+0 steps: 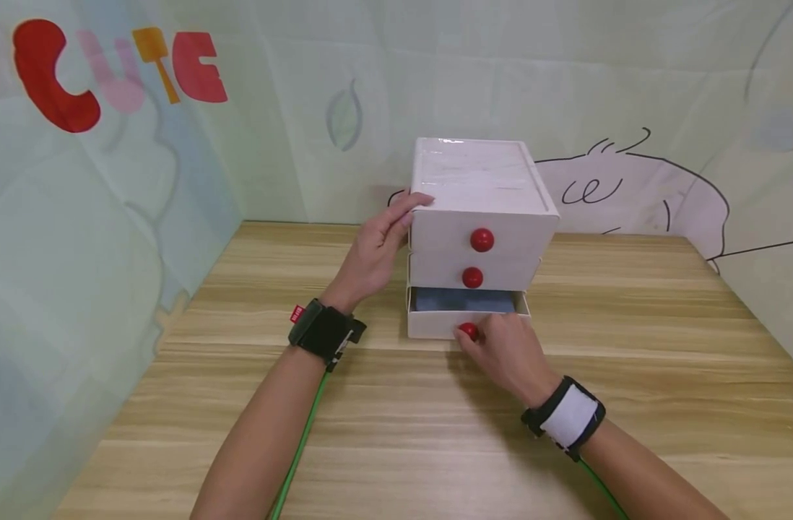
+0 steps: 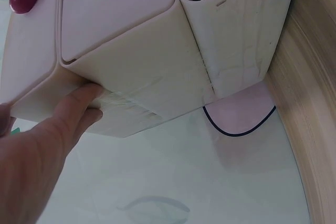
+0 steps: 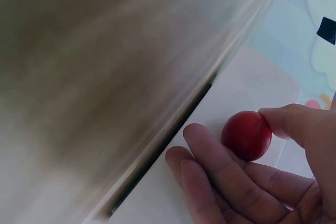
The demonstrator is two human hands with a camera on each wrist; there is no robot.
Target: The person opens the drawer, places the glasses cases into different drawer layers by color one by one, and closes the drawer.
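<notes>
A white cabinet of three stacked drawers (image 1: 477, 177) stands on the wooden table, each drawer front bearing a round red knob. The bottom drawer (image 1: 432, 325) is pulled partly out, and something blue-grey (image 1: 461, 300) shows inside it. My right hand (image 1: 510, 354) pinches the bottom red knob (image 3: 247, 136) between thumb and fingers. Against the cabinet's upper left side rests my left hand (image 1: 373, 249), its fingers over the top edge and along the side wall. In the left wrist view its fingertips (image 2: 86, 95) touch the side near the seam between the upper drawers.
The wood-grain table (image 1: 383, 426) spreads around the cabinet. Behind it hangs a printed cloth backdrop (image 1: 292, 130) with coloured letters and line drawings. Each wrist wears a black strap (image 1: 325, 332) with a green cable (image 1: 299, 448) trailing toward me.
</notes>
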